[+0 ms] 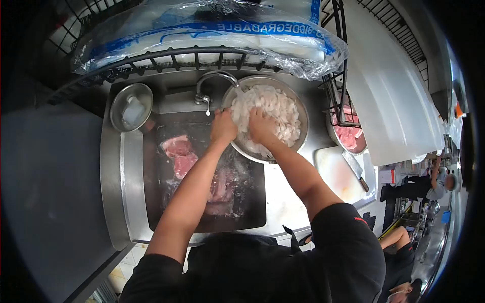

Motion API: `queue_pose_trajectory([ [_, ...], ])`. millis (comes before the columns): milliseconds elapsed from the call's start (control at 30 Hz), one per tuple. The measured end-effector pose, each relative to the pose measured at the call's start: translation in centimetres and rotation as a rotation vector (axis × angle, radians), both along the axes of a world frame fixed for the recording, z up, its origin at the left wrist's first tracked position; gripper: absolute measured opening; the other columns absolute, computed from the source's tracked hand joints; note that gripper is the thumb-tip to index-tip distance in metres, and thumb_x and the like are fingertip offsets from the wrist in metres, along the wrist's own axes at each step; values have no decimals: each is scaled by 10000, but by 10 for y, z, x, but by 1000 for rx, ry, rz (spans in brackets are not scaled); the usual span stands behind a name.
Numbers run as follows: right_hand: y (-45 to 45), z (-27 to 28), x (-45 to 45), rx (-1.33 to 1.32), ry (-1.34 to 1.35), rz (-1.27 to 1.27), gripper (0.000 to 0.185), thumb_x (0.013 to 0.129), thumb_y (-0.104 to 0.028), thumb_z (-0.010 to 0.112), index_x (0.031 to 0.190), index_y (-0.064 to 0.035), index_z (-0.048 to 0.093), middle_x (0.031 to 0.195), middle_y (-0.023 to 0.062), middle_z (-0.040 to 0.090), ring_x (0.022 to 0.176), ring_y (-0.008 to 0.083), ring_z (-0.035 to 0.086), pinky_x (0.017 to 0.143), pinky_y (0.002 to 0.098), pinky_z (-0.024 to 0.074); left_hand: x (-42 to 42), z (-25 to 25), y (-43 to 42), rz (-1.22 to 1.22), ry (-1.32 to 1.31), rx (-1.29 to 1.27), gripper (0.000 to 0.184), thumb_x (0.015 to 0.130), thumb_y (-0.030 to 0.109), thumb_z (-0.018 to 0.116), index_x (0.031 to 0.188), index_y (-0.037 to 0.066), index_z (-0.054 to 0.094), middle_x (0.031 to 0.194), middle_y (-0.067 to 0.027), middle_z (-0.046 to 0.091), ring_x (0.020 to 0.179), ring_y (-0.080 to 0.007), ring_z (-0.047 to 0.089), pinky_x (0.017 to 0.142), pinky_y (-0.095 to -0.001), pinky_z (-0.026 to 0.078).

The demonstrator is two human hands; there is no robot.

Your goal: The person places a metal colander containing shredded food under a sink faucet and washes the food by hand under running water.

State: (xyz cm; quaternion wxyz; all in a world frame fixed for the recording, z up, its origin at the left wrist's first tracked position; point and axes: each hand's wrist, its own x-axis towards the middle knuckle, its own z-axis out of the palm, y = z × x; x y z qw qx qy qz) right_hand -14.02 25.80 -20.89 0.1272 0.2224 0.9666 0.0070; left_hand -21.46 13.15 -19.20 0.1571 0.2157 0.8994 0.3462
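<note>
A large metal bowl (pixel 304 132) stands on the steel counter at the right of the sink, heaped with thin, pale, translucent raw slices (pixel 277 103) whose kind I cannot make out. My left hand (pixel 223 126) is closed at the bowl's left rim, fingers curled over the edge. Inside the bowl, my right hand (pixel 262 126) presses into the slices, and its fingertips are hidden among them. Just above the left hand, a curved faucet (pixel 203 86) reaches toward the bowl. Pieces of raw pink meat (pixel 185 165) lie in the water-filled sink (pixel 242 199), partly behind my left forearm.
A small metal bowl (pixel 115 108) sits at the left. On the right are a white cutting board (pixel 328 174), a cleaver (pixel 353 165) and a bowl of pink meat (pixel 348 136). A black wire rack (pixel 172 56) holds plastic-wrapped packs overhead. Other people are at the right.
</note>
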Motion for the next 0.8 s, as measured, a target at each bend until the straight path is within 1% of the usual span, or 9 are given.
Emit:
queue_pose_trajectory([
  [233, 11, -12, -3, 96, 177, 66, 866, 629, -211, 784, 1328, -15, 312, 1250, 182, 478, 1106, 370, 550, 906, 499, 429, 3, 15, -5, -72, 7, 76, 496, 759, -30, 547, 1239, 62, 463, 1229, -300, 466, 1059, -483, 546, 904, -493, 471],
  [300, 18, 0, -4, -186, 175, -10, 830, 582, -220, 786, 1282, -1, 398, 1200, 200, 526, 1112, 380, 545, 926, 473, 432, 2, 24, 1, -40, -51, -10, 586, 752, 5, 560, 1311, 108, 420, 1300, -290, 434, 1096, -458, 538, 953, -483, 437],
  [333, 27, -7, -5, -186, 178, -11, 830, 582, -220, 786, 1282, -1, 398, 1200, 200, 526, 1112, 380, 545, 926, 473, 432, 1, 29, 2, -42, -47, -10, 586, 752, 5, 560, 1311, 108, 420, 1300, -290, 434, 1096, -458, 538, 953, -483, 437],
  [433, 41, -10, -6, -459, 162, 236, 771, 526, -213, 785, 1201, 16, 492, 1148, 229, 560, 1090, 401, 547, 929, 438, 443, 0, 36, 4, -158, 54, -121, 662, 730, 29, 625, 1339, 118, 382, 1322, -283, 399, 979, -443, 602, 886, -485, 485],
  [500, 41, -3, -4, -595, 457, 319, 723, 493, -187, 777, 1147, 12, 541, 1070, 245, 592, 1042, 398, 565, 909, 413, 458, -2, 32, 6, -231, 288, -175, 428, 777, 42, 560, 1200, 91, 515, 1294, -281, 406, 861, -414, 651, 793, -467, 528],
  [633, 47, 9, -14, -666, 462, 373, 723, 474, -151, 792, 1131, 30, 550, 1064, 245, 606, 1020, 394, 581, 905, 412, 466, -16, 26, 18, -407, 494, -223, 336, 785, 61, 562, 1120, 88, 573, 1249, -227, 482, 852, -364, 671, 762, -433, 543],
  [700, 50, 14, -18, -688, 375, 353, 721, 479, -146, 787, 1135, 29, 546, 1079, 249, 601, 1019, 382, 586, 902, 412, 469, -24, 22, 23, -456, 469, -317, 372, 721, 78, 651, 1084, 89, 575, 1124, -206, 580, 886, -368, 653, 733, -446, 542],
  [733, 53, 11, -20, -690, 377, 353, 721, 479, -146, 787, 1135, 29, 546, 1079, 249, 601, 1019, 382, 586, 902, 412, 469, -28, 17, 24, -457, 470, -320, 372, 721, 78, 651, 1084, 89, 575, 1124, -206, 580, 886, -368, 653, 733, -446, 542],
  [800, 52, 12, -22, -666, 359, 359, 768, 478, -145, 784, 1179, 22, 520, 1120, 244, 593, 1044, 376, 579, 914, 412, 467, -34, 13, 25, -475, 559, -231, 285, 743, 83, 615, 1028, 88, 608, 945, -173, 650, 859, -339, 666, 721, -448, 543],
])
